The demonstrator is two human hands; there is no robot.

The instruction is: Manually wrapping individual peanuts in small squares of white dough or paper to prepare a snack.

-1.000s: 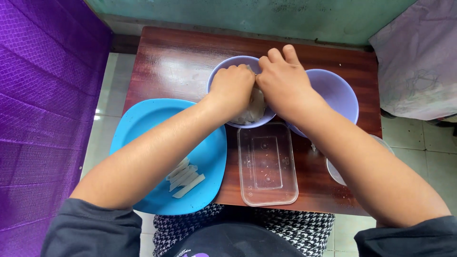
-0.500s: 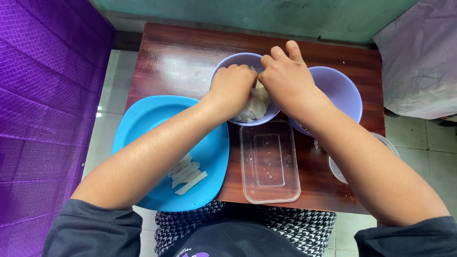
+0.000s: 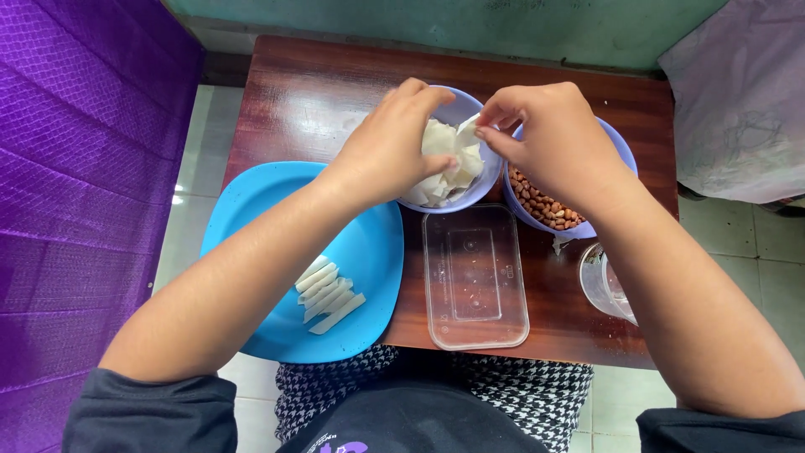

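Observation:
My left hand (image 3: 387, 147) and my right hand (image 3: 549, 138) are both over a lilac bowl (image 3: 489, 186) that holds several pale white flat pieces (image 3: 444, 168). The fingertips of the right hand pinch the top edge of one white piece. The left hand's fingers curl over the same pile and touch it. A second lilac bowl (image 3: 622, 144) with brown peanuts (image 3: 541, 203) sits under my right wrist. Cut white strips (image 3: 329, 294) lie on a blue plate (image 3: 369, 252) beneath my left forearm.
An empty clear plastic box (image 3: 475, 281) lies at the near edge of the dark wooden table (image 3: 302, 92). A clear glass container (image 3: 605, 283) stands at the right, partly behind my arm. A purple wall is at the left, pale cloth at the right.
Both hands have lifted and drawn apart over the bowl, so the white pieces and the peanuts now show. The right hand has pinched up one white piece.

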